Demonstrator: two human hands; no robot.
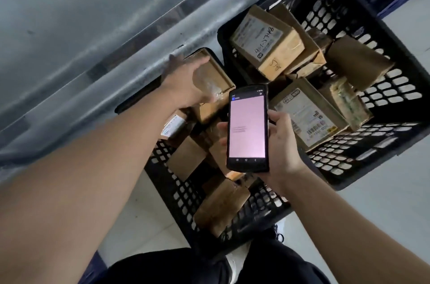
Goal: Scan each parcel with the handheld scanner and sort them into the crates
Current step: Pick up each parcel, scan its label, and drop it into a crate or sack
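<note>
The right hand [277, 144] grips the handheld scanner [247, 128] upright in front of the person, fingers curled round its right edge and the thumb side hidden behind the body of the device; its screen faces the camera and shows a plain pink field with a few small lines of text too fine to read. The left hand [186, 83] reaches forward over the near crate [176, 193], its fingers curled round the left side and top of a brown cardboard parcel [213, 81] that carries a patch of clear tape on its upper face; the parcel sits at the far end of that crate, tilted, above the other boxes there. The near crate is black, with perforated walls, and holds several more plain cardboard boxes, one with a white label [173, 125] partly visible beside the left forearm. A second black crate [363, 34] stands just beside it to the right and farther away, also holding parcels: one with a large white label bearing handwriting [260, 36] lies on top at the far end, and another with printed barcodes [307, 116] lies just beside the scanner hand. Both crates rest on a pale tiled floor [372, 213]. A grey metal surface [81, 27] runs along the left. The person's dark trousers [209, 267] show at the bottom edge.
</note>
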